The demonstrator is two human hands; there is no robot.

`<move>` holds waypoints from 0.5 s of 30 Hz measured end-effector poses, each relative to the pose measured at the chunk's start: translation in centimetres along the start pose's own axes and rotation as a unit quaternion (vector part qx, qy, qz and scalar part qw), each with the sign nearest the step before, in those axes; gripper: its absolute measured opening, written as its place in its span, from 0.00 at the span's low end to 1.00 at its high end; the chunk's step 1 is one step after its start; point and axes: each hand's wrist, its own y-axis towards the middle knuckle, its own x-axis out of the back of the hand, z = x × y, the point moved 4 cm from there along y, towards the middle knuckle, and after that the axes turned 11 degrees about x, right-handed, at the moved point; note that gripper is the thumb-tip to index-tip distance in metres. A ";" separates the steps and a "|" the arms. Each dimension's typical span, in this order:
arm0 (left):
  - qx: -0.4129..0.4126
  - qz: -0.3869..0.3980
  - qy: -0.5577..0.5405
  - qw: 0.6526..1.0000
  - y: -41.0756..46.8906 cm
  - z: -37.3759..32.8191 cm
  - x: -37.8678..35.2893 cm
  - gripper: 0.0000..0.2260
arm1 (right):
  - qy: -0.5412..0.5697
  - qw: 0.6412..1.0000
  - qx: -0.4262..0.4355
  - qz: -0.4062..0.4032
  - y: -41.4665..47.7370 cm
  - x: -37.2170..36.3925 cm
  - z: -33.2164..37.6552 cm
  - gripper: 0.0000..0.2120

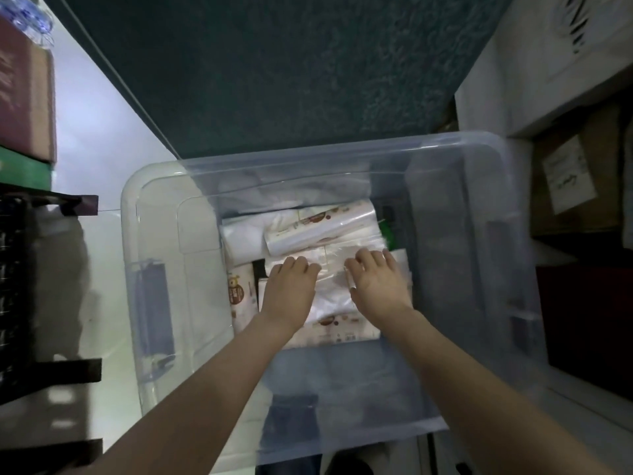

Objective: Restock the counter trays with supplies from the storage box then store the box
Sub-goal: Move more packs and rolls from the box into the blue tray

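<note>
Inside the clear storage box (455,214), left hand (291,286) and right hand (376,282) spread flat, gripping nothing, on a soft, slippery plastic-wrapped tissue pack (329,303); best gripped at its three and nine o'clock edges.

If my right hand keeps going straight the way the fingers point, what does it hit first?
Probably the wrapped roll lying across the packs, just beyond the right hand inside the clear storage box. Depth is hard to judge, so the fingers might slide under it.
</note>
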 end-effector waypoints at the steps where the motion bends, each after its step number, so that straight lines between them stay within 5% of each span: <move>1: -0.001 -0.001 0.000 1.000 -0.1 0.0 0.2 0.18 | 0.004 1.000 0.006 -0.001 -0.3 -0.2 0.3 0.20; 7: 0.012 -0.092 -0.004 0.996 0.0 0.4 1.9 0.10 | 0.037 0.997 0.037 -0.058 0.8 0.4 0.3 0.18; 15: 0.022 -0.091 -0.005 0.996 -0.5 0.1 1.0 0.14 | 0.049 0.998 0.041 -0.029 2.2 0.5 -0.1 0.18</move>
